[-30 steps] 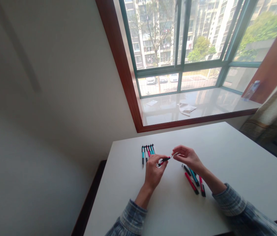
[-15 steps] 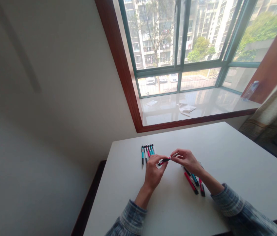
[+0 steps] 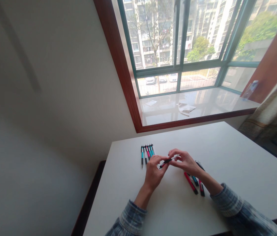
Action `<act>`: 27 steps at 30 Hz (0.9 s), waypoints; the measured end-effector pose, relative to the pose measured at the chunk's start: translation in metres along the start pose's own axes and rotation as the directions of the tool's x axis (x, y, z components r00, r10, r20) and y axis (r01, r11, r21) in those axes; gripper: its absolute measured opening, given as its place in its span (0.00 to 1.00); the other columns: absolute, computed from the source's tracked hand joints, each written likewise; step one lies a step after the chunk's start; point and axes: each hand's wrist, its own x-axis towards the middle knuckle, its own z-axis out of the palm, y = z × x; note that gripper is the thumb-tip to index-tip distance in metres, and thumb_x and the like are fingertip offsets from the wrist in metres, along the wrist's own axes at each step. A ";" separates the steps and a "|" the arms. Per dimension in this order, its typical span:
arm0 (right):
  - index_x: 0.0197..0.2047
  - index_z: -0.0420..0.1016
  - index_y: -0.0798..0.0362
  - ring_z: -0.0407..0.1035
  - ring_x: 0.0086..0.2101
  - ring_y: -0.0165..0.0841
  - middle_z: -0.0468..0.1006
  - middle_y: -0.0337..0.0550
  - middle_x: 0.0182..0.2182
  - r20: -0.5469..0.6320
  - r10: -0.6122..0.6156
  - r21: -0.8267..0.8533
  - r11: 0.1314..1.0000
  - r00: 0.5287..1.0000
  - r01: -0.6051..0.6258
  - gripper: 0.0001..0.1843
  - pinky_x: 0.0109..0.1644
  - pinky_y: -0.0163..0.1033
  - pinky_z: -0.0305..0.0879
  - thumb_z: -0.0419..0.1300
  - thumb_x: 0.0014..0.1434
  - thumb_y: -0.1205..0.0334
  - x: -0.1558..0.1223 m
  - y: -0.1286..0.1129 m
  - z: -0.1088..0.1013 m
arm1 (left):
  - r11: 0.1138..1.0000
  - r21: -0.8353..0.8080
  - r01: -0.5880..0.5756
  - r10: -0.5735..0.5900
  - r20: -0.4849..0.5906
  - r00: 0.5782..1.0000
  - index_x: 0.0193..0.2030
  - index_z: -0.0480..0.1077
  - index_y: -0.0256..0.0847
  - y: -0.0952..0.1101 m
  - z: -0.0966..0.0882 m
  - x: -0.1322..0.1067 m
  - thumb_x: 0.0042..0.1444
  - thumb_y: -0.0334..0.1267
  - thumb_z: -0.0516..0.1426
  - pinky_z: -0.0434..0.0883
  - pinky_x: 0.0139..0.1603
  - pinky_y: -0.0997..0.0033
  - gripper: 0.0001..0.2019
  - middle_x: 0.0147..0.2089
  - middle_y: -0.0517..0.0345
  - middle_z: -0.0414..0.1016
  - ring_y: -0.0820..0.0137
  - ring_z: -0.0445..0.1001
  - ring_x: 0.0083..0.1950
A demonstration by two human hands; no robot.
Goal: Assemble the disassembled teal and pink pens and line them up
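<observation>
Head camera: a person in plaid sleeves [image 3: 231, 200] is working on a dark-and-red pen [image 3: 166, 161] just above a white table [image 3: 172, 209], with both hands almost meeting over the tabletop. The left hand [image 3: 153, 172] is gripping the pen narrowly, thumb and fingertips pinching its barrel, which is tilting up toward the right. The right hand [image 3: 184, 162] is holding its thumb and fingers close together at the pen's raised end, narrowly pinching a slender pale piece [image 3: 177, 156] that is jutting out in line with the barrel; whether the two parts are joining fully is too small to tell. Beyond the left hand, a neat row of pens [image 3: 142, 154] in cyan, white and red is lying side by side, its lower right portion hiding behind the fingers. Under and beside the right wrist, a looser cluster is resting on the table: a red barrel [image 3: 190, 183], a cyan barrel [image 3: 195, 181], another red barrel [image 3: 201, 187] and a dark piece [image 3: 199, 165], partly disappearing behind the forearm. Past the table, a crumpled white cloth [image 3: 186, 108] and a clear bottle [image 3: 250, 90] are sitting on the glossy sill [image 3: 163, 114] below a bright window [image 3: 158, 39].
</observation>
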 end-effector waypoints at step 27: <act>0.44 0.82 0.49 0.70 0.34 0.33 0.79 0.41 0.34 -0.365 0.178 0.378 0.925 0.914 -0.029 0.20 0.43 0.41 0.70 0.76 0.49 0.50 0.008 0.014 -0.033 | 0.997 0.017 0.078 -0.076 -0.089 0.993 0.40 0.77 0.45 -0.006 0.000 0.000 0.61 0.34 0.60 0.73 0.44 0.64 0.04 0.43 0.56 0.81 0.64 0.76 0.45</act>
